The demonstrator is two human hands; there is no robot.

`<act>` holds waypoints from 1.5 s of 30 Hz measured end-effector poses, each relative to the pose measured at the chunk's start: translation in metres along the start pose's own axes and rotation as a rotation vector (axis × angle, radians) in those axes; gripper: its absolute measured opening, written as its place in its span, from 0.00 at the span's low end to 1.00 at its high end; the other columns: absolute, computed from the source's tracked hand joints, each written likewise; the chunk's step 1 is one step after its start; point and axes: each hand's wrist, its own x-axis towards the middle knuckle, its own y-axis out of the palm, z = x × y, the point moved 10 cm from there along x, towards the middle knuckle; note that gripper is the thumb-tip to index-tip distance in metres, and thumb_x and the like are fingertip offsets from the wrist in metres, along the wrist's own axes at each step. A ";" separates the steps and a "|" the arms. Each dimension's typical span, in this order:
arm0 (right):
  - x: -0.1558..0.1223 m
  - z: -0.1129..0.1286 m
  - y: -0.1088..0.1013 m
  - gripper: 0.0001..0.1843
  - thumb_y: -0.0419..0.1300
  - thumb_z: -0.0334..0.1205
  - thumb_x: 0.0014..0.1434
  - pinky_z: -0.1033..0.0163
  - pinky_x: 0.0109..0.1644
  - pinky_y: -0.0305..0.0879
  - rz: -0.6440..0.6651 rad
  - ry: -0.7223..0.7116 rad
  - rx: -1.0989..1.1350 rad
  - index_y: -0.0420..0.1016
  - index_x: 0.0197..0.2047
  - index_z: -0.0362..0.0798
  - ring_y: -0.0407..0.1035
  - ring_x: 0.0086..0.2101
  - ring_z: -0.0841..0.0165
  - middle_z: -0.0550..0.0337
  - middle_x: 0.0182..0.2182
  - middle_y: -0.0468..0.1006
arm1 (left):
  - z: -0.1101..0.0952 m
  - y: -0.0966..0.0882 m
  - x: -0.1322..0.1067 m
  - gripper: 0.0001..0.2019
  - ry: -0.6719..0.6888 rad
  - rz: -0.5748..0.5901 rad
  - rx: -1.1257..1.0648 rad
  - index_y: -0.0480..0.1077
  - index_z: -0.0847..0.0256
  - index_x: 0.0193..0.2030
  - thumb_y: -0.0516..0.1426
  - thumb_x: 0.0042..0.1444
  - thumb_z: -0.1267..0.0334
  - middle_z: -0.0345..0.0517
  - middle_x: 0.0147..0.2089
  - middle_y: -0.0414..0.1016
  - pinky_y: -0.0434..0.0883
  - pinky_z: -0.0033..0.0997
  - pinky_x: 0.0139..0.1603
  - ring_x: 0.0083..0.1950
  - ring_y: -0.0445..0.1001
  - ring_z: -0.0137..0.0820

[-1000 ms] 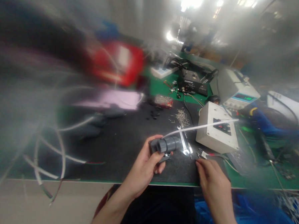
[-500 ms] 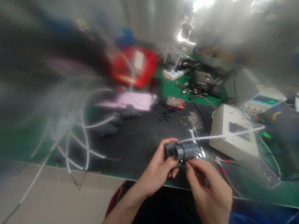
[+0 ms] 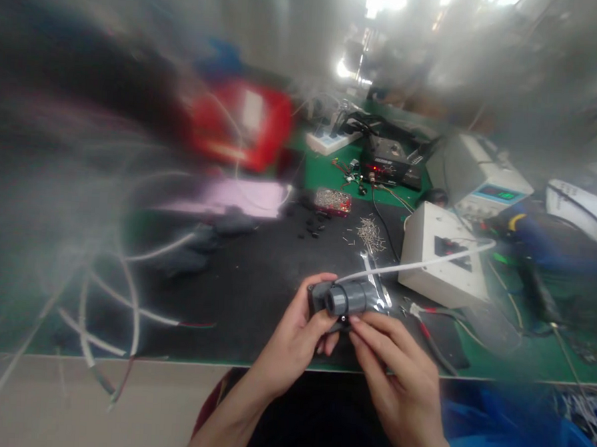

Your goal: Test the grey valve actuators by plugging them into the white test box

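Observation:
My left hand (image 3: 293, 333) is wrapped round a dark grey cylindrical housing (image 3: 352, 298) with a stepped round end and a flat bracket-like base. A white cable (image 3: 411, 267) runs from behind the housing off to the right. A small shiny screw (image 3: 343, 318) shows at its near side, close to my left thumb. The thumb and fingertips of my right hand (image 3: 403, 372) are pressed together beside that screw, touching the housing's underside; whatever lies between them is hidden. Just behind the housing lie metal wrenches (image 3: 369, 267) on the black mat (image 3: 255, 281).
Loose screws (image 3: 370, 234) lie beyond my hands, near a red tray of screws (image 3: 332, 202). A white box (image 3: 438, 277) and red-handled pliers (image 3: 430, 334) are at right. Cut white cables (image 3: 136, 308) spread leftward. A power supply (image 3: 486, 173) stands behind.
The view has shifted, so the bench items and both hands appear further left. My hands keep the same hold on the housing; my right fingertips sit slightly closer to the screw.

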 end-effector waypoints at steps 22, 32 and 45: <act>-0.030 -0.116 -0.039 0.21 0.50 0.55 0.76 0.60 0.40 0.65 0.090 0.275 -0.657 0.78 0.48 0.51 0.75 0.40 0.61 0.56 0.44 0.79 | -0.020 0.023 -0.017 0.35 0.041 0.186 0.428 0.62 0.49 0.64 0.70 0.53 0.70 0.39 0.44 0.69 0.66 0.28 0.39 0.35 0.66 0.27; -0.032 -0.110 -0.040 0.20 0.51 0.56 0.77 0.61 0.40 0.65 0.126 0.291 -0.620 0.79 0.48 0.54 0.76 0.40 0.64 0.61 0.46 0.80 | -0.015 0.004 -0.006 0.31 0.040 0.032 0.305 0.63 0.50 0.63 0.70 0.57 0.68 0.39 0.44 0.71 0.67 0.25 0.39 0.38 0.69 0.28; -0.029 -0.117 -0.034 0.15 0.57 0.54 0.75 0.63 0.39 0.67 0.231 0.214 -0.588 0.77 0.50 0.54 0.75 0.40 0.67 0.62 0.45 0.78 | -0.015 0.023 -0.013 0.34 0.001 0.209 0.405 0.62 0.49 0.64 0.70 0.54 0.69 0.40 0.47 0.70 0.66 0.28 0.39 0.36 0.67 0.26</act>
